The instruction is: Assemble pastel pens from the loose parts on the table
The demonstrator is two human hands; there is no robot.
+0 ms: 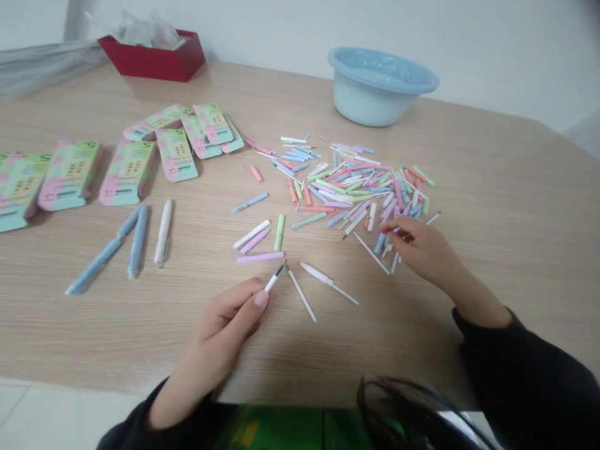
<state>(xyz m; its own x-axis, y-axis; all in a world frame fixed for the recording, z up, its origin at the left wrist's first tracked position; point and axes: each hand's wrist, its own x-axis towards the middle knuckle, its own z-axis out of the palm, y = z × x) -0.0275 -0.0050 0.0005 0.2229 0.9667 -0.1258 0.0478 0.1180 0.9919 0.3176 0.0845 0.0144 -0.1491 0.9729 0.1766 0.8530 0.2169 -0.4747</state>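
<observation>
My left hand [234,325] is closed around a white pen refill [274,279], pinched between thumb and fingers, its dark tip pointing up and away. Just past that tip lies another white refill [302,294], and beside it a white pen barrel with a thin refill sticking out [323,275]. Over the near right edge of a pile of coloured pen parts [356,181], my right hand [417,247] has its fingers bent together among the pieces. What its fingertips hold, if anything, is hidden. Several purple, white and green pen pieces [260,256] lie beyond my left hand.
Blue pens [138,240] and a white pen [163,234] in clear wrap lie left. Behind them are several pink-green boxes [126,172]. A red box [154,62] with plastic bags and a light blue basin [382,94] stand at the back of the wooden table [506,206].
</observation>
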